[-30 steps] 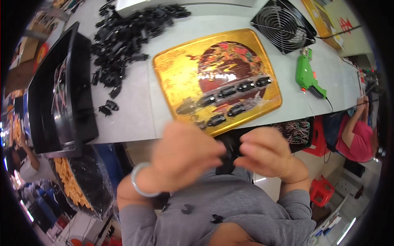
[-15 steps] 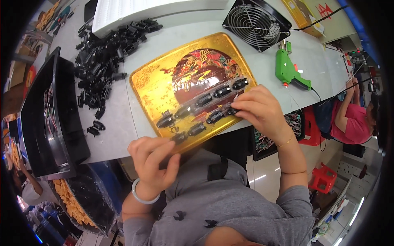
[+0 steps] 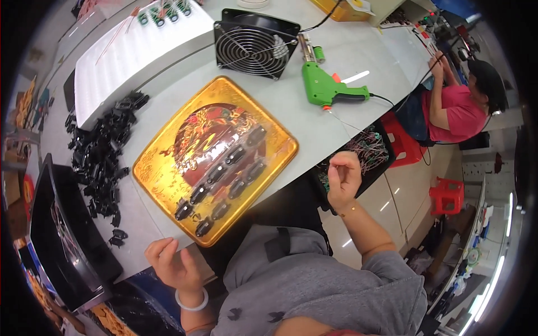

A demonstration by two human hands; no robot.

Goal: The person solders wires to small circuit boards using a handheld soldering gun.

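Nearest the body, the left hand (image 3: 175,264) is raised at the table's edge, palm inward, its fingers loosely bent and the thumb apart, with nothing visible in its grasp. The right hand (image 3: 343,180) is lifted out to the side, wrist bent and fingers curled in toward the thumb; whether it pinches anything I cannot tell. It hovers before a dark bin (image 3: 374,178) of thin wires (image 3: 370,152).

Between and beyond the hands, touched by neither, a gold tray (image 3: 152,168) lies slantwise on the table (image 3: 140,215), bearing two slanting rows of black parts (image 3: 215,173). Farther off are a pile of similar pieces (image 3: 98,162), a green glue gun (image 3: 320,84) and a black fan (image 3: 252,53).
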